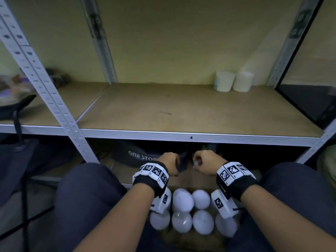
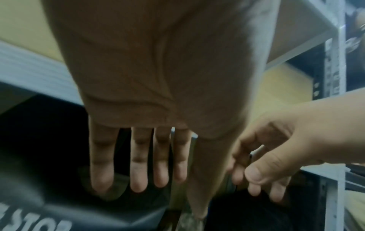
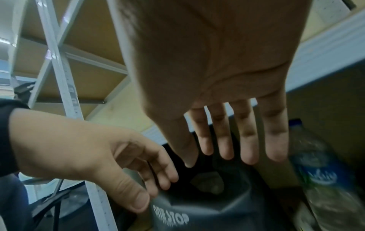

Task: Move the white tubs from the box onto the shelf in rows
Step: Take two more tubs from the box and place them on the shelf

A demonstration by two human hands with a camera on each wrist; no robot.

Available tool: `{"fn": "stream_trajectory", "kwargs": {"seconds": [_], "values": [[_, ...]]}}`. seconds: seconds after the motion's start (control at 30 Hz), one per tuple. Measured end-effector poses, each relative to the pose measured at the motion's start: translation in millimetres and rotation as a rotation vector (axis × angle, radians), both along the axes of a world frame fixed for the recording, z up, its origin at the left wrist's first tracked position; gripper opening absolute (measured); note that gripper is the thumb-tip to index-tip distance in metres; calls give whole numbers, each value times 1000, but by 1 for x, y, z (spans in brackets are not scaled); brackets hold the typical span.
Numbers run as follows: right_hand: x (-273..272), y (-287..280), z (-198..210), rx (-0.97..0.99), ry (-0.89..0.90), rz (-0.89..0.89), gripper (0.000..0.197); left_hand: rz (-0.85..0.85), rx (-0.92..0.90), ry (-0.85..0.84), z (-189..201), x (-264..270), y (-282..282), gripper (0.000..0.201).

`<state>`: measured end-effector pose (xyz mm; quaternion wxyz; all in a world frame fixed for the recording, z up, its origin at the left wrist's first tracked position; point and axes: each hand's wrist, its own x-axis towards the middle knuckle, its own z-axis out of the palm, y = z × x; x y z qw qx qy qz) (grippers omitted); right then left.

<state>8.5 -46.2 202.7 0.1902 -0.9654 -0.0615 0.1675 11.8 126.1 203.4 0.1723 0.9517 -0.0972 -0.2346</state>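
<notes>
Several white tubs stand lid-up in a cardboard box between my knees. Two more white tubs sit side by side at the back right of the wooden shelf. Both hands hover above the far end of the box, just below the shelf's front edge. My left hand hangs with straight, slightly spread fingers and holds nothing. My right hand is beside it, its fingers also straight and empty. The two hands are a small gap apart.
A black bag marked ONE STOP lies under the shelf, right in front of my hands. A water bottle stands to its right. Grey metal uprights frame the shelf. A dark object sits at the shelf's right end.
</notes>
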Motion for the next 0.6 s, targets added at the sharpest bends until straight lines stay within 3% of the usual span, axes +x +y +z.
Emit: {"fn": "stream_trajectory", "kwargs": {"seconds": [0.17,0.2,0.27,0.33,0.37,0.43,0.53,0.6], "values": [[11,16,-58,-61,158,58,37,33,114,181,-55,6,4,63],[13,20,-70,-70,177,68,39,56,130,221,-80,14,6,69],[14,26,-94,-101,216,84,49,130,163,324,-172,43,19,92],[12,30,-120,-139,252,115,65,122,197,341,-220,48,27,105],[10,32,-131,-152,275,129,72,120,230,340,-214,38,29,103],[5,38,-154,-185,309,153,82,90,241,257,-150,5,23,87],[-3,50,-179,-249,372,157,93,123,231,252,-147,-10,23,74],[-8,55,-191,-257,419,153,101,142,256,268,-156,-15,26,81]]}}
